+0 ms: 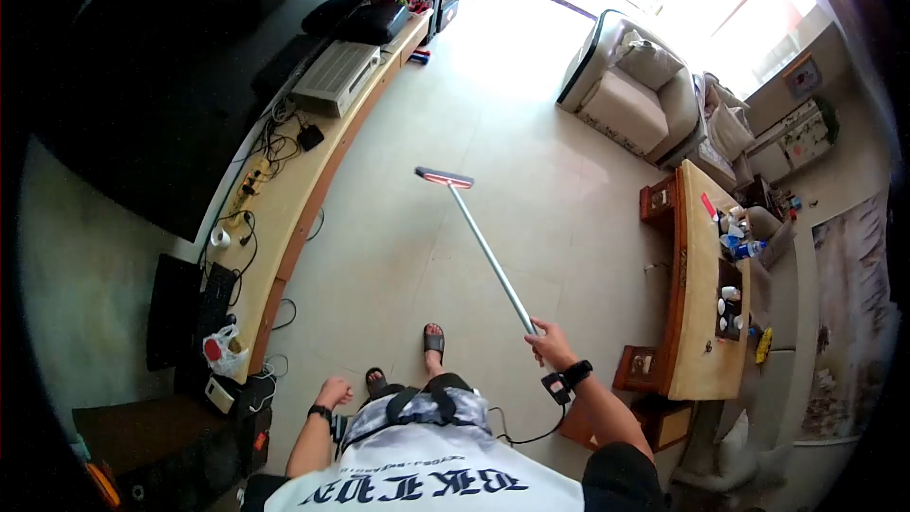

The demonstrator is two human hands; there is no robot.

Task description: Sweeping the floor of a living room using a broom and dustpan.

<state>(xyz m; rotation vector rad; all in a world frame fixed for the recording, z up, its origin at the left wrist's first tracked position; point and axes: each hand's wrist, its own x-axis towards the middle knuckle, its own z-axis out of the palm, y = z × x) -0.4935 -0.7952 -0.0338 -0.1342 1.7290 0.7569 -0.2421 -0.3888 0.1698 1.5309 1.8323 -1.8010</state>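
My right hand (551, 343) grips the upper end of a pale metal pole (494, 267). This pole belongs to a long-handled floor broom or squeegee, whose wide red and dark head (444, 178) is out ahead of me on the pale tiled floor (398, 242). Which of the two it is, I cannot tell. Low beside my waist, my left hand (334, 392) has its fingers curled in, and nothing shows in it. Both wrists wear black bands, the right one with a small boxed device (555, 388) and a cable. My feet are in dark slide sandals (434, 341).
Along the left runs a low TV bench (284, 227) with a silver receiver (338, 78), a power strip (249, 185) and cables, some looping onto the floor. A wooden coffee table (700, 355) with bottles and cups stands right. An armchair (625, 103) sits far right.
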